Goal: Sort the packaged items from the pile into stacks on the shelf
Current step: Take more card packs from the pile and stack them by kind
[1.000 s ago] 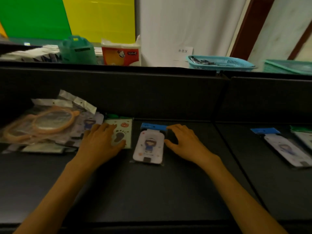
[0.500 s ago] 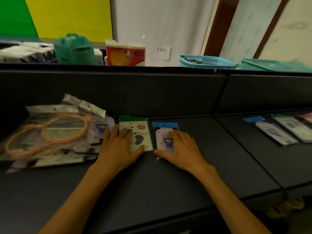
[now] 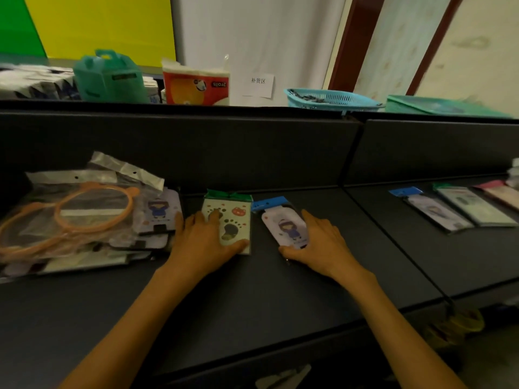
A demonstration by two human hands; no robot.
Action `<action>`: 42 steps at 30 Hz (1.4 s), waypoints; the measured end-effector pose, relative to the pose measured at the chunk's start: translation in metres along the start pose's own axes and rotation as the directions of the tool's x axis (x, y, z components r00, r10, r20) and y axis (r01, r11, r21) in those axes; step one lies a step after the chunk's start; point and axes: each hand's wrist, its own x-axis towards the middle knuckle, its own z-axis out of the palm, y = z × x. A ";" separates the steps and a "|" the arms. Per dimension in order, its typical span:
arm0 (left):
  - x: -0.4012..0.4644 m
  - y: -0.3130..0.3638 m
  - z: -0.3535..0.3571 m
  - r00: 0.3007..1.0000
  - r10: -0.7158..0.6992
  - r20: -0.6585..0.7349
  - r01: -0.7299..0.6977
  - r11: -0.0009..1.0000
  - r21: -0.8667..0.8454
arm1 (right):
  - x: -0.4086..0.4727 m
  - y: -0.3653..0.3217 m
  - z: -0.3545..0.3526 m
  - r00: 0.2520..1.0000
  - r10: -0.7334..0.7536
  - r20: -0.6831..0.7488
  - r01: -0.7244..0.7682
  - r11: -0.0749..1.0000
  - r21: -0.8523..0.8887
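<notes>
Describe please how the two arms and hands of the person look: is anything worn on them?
Both forearms are bare up to the lower edge of the picture: no sleeves, no gloves, no watch or bracelet. The left hand and right hand show no ring that I can make out, though the dim, soft picture could hide small details.

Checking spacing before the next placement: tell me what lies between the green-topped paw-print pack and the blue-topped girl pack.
In the head view, only a narrow strip of bare dark shelf separates the paw-print pack from the girl pack.
</notes>
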 end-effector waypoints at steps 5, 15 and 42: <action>0.003 0.006 -0.007 0.997 -0.066 -0.027 0.061 0.985 -0.164 | 0.006 0.013 -0.002 1.000 -0.018 -0.026 0.022 0.983 0.181; -0.005 0.010 -0.027 0.986 -0.158 0.052 0.146 0.670 -0.728 | 0.011 0.032 -0.016 0.992 0.123 -0.020 -0.100 0.882 0.460; -0.067 0.255 0.013 0.976 0.203 0.083 0.058 0.124 -0.991 | -0.138 0.267 -0.124 0.869 0.380 -0.318 0.056 0.563 0.824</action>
